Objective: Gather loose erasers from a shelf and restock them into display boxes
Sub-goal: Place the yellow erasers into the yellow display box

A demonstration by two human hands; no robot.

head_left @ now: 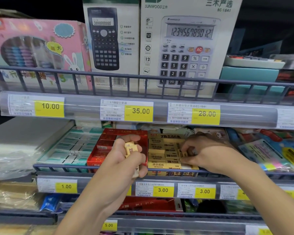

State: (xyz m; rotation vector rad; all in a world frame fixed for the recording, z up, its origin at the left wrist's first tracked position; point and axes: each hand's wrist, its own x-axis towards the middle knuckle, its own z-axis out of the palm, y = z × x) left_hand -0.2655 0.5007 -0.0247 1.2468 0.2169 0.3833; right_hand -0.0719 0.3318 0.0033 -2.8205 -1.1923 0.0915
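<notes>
On the middle shelf stands a yellow display box (161, 137) of 2B erasers (157, 156), with a red display box (107, 141) of erasers to its left. My left hand (126, 160) hovers in front of the red box and grips several yellow 2B erasers (130, 149) in a bunch. Over the right part of the yellow box, my right hand (204, 150) pinches a single yellow eraser (182, 153) between thumb and fingers, low among the packed rows.
A teal-and-white eraser box (71, 148) lies left of the red one. A grey wire rail (92, 167) fronts the shelf. Packaged stationery (270, 150) crowds the right. Calculator boxes (187, 46) stand on the shelf above; price tags (139, 111) line the edges.
</notes>
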